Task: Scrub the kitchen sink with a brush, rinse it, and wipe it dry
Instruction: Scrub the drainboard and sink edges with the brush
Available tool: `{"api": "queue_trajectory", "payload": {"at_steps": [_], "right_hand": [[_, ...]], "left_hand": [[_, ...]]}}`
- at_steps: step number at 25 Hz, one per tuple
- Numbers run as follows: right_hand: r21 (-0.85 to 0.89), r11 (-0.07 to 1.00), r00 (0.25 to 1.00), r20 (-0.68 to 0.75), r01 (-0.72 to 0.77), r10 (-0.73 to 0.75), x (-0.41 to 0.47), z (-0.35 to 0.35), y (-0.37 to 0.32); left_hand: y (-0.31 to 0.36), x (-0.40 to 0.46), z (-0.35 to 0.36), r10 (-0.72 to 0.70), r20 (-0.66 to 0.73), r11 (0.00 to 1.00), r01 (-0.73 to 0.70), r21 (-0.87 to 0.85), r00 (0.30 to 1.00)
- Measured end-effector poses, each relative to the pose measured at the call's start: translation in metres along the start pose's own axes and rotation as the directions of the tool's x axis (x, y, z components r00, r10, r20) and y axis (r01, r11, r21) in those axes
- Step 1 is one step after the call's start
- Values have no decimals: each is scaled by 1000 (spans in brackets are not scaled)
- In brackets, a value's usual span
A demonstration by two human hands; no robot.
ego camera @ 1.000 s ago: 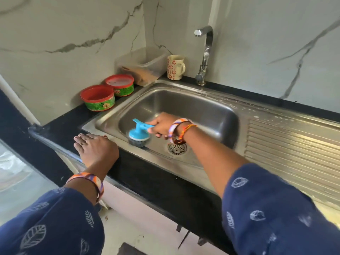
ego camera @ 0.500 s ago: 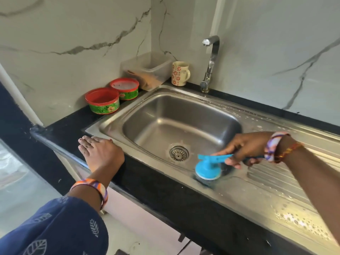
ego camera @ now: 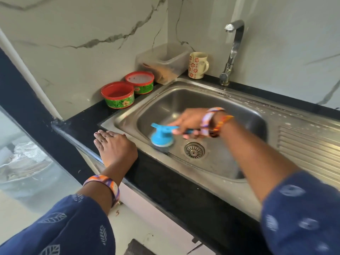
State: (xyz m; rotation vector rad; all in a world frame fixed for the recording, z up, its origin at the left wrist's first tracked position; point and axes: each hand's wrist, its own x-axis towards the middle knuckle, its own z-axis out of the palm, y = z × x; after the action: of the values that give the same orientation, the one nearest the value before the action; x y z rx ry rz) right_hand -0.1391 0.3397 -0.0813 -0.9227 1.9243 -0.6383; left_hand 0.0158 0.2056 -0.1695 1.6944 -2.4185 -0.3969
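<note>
Brush (ego camera: 161, 137) is feeling light and stiff; my right hand (ego camera: 187, 122) is gripping its slippery handle, left hand (ego camera: 116, 148) lying flat, open.

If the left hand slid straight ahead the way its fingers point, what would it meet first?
Probably nothing soon: the left hand lies flat on the black counter, its fingers aimed at the counter's outer corner, left of the sink. Depth is unclear.

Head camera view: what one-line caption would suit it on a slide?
Right hand scrubs the steel sink with a blue brush; left hand braces on the counter.
</note>
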Motion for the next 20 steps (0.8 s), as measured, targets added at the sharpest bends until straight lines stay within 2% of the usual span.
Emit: {"api": "queue_trajectory", "payload": {"at_steps": [3,5,6,7,10,14,17,20], "right_hand": [[-11,980,966,166,-197,196,-70,-41,59],[-14,945,900,299,-328,317,-111,-55,77],[-28,938,882,333,-346,335,-117,-58,80],[-63,946,894,315,-317,320,-116,-55,78],[-137,985,984,128,-105,123,-63,-33,47],[-54,997,999,-10,49,-49,26,6,-21],[0,996,995,-48,88,-88,42,20,-45],[1,1000,999,-32,13,-13,17,11,-19]], "left_hand": [[-1,0,1,11,15,1000,-11,6,1000],[-1,1,2,11,17,1000,-11,6,1000],[-1,1,2,11,17,1000,-11,7,1000],[0,1,2,12,19,1000,-12,8,1000],[0,2,2,7,15,1000,-7,21,1000],[0,2,2,19,15,1000,-19,16,1000],[0,3,2,46,7,999,-47,22,999],[0,3,0,57,17,998,-57,7,998]]}}
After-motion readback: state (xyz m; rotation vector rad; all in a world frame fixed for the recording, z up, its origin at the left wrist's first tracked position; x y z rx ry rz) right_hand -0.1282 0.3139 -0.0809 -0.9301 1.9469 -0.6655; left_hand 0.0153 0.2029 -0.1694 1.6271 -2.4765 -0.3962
